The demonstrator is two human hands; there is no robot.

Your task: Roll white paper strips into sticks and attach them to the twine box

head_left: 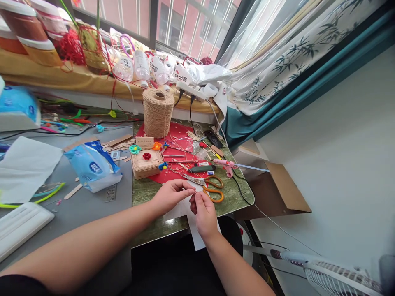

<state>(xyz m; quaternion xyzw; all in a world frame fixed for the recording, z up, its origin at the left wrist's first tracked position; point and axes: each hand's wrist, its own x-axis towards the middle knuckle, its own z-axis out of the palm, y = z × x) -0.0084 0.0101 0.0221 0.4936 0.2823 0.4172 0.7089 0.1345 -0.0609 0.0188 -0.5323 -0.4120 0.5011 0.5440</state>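
Observation:
My left hand (172, 196) and my right hand (202, 209) meet over a white sheet of paper (193, 230) at the near edge of the green table (145, 193). Both hands pinch something small between their fingertips; I cannot make out what it is. Orange-handled scissors (212, 187) lie just beyond my right hand. A small twine-wrapped box (146, 163) with a red flower on top stands further back on a red mat (179, 139). Behind it is a big spool of jute twine (158, 112).
A pink glue gun (226, 164) and small tools lie on the right of the mat. A blue tissue pack (92, 164) and wooden sticks sit on the grey desk (77, 205). Bottles and a power strip (189, 90) crowd the windowsill. A cardboard box (277, 189) and fan (336, 275) stand at right.

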